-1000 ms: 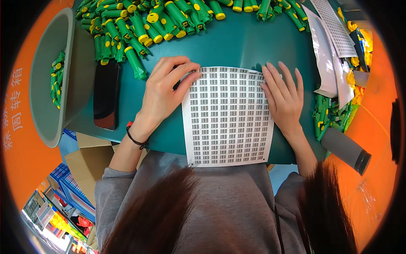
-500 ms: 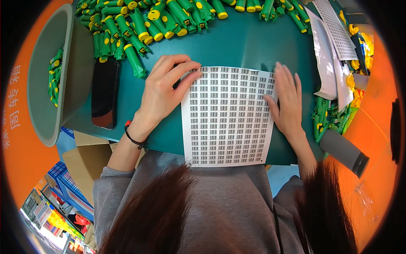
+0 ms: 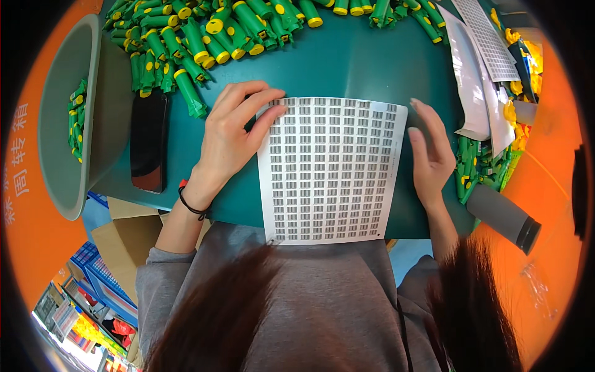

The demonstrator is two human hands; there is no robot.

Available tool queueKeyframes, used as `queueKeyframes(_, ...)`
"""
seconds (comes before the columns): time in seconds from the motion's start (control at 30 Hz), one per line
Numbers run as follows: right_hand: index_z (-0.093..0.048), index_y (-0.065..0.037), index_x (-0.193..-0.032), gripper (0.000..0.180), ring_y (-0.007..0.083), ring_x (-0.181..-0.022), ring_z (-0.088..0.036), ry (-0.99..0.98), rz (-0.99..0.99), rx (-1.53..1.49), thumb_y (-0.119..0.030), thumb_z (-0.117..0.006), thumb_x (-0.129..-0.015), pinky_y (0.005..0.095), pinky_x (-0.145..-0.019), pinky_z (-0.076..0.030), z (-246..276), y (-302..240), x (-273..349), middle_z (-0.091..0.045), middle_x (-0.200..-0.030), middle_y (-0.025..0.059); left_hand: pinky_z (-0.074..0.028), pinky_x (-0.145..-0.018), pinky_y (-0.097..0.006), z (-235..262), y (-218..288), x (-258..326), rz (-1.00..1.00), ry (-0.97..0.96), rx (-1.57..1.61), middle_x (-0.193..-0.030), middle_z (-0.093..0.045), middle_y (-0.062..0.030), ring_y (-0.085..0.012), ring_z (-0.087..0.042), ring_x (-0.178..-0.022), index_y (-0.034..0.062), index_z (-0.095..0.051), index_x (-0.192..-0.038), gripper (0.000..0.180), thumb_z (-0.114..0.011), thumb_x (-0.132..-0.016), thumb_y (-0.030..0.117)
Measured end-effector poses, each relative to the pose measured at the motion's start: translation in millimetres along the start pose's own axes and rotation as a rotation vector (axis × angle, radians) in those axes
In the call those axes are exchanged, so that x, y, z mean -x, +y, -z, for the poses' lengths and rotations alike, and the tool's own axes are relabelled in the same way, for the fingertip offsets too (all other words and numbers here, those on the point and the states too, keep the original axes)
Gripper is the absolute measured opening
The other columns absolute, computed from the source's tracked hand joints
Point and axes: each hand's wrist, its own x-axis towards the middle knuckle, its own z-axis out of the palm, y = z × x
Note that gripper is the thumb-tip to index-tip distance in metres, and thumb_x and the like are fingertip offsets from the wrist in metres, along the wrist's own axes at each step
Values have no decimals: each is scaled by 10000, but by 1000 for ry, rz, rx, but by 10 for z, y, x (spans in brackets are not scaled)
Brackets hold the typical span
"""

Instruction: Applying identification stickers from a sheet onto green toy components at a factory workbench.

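A white sheet of small printed labels [image 3: 331, 170] lies before me, its lower edge against my grey top. My left hand [image 3: 232, 130] pinches the sheet's upper left corner between thumb and fingers. A thin dark band with a red bead is round that wrist. Just off the sheet's right edge is my right hand [image 3: 432, 155], holding nothing, its thumb and fingers apart and curved. Beyond the sheet, many green tube-shaped plastic parts with yellow ends [image 3: 192, 43] lie heaped at the far side of the green table [image 3: 347, 68].
On the left stand a grey-green tub [image 3: 94, 124] with similar parts and a black phone [image 3: 149, 142]. An open cardboard box [image 3: 124, 232] is below. To the right are white bags [image 3: 468, 80], more label sheets [image 3: 486, 37], green parts [image 3: 474, 164] and a grey cylinder [image 3: 501, 214].
My right hand has come off the sheet's right edge and moved slightly right. The sheet and my left hand have shifted a little left in view.
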Motion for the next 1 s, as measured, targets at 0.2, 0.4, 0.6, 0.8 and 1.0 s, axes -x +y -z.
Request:
queueKeyframes(0.2,-398,54,-1456,547,298,-1316,-509,-179,-667,-1320,-345,-341,-1086,425,-1110,-406,45,-400,-213,-515,-1423,203,-518,-766,-343,58,263,-181,-132,112,-92,-1055,-673,-71,-239,-634,-913,65,-746,-1026,276,-818,-767,126)
queueKeyframes(0.4,-390,88,-1446,604,308,-1324,-499,-274,-569,-1166,-390,-351,-1078,500,-1097,-400,-68,-692,-297,-476,-1461,216,-504,-774,-321,55,678,-337,-28,64,288,-976,-713,-74,-216,-642,-894,63,-758,-973,230,-814,-749,59)
queueKeyframes(0.6,-460,90,-1412,594,273,-1242,-561,-404,-487,-937,-390,-413,-1065,431,-1088,-411,-91,-725,-391,-593,-1315,195,-482,-729,-303,139,592,-380,120,-127,427,-928,-720,-72,-177,-621,-841,55,-746,-904,106,-784,-806,66)
queueKeyframes(0.8,-569,-74,-1383,395,189,-1117,-601,-4,-211,-293,-36,-537,-991,327,-962,-484,-164,-339,-1009,-634,-1234,92,-456,-718,-262,101,457,-388,-16,18,318,-898,-688,-48,-122,-585,-818,26,-710,-895,80,-760,-837,50)
queueKeyframes(1.0,-668,-122,-1186,386,328,-1250,-499,-178,362,494,42,-610,-841,403,-1019,-445,-55,772,-1859,-545,-1339,86,-489,-721,-246,-132,278,-324,292,120,737,-956,-661,-35,-108,-581,-820,22,-692,-958,95,-733,-888,71)
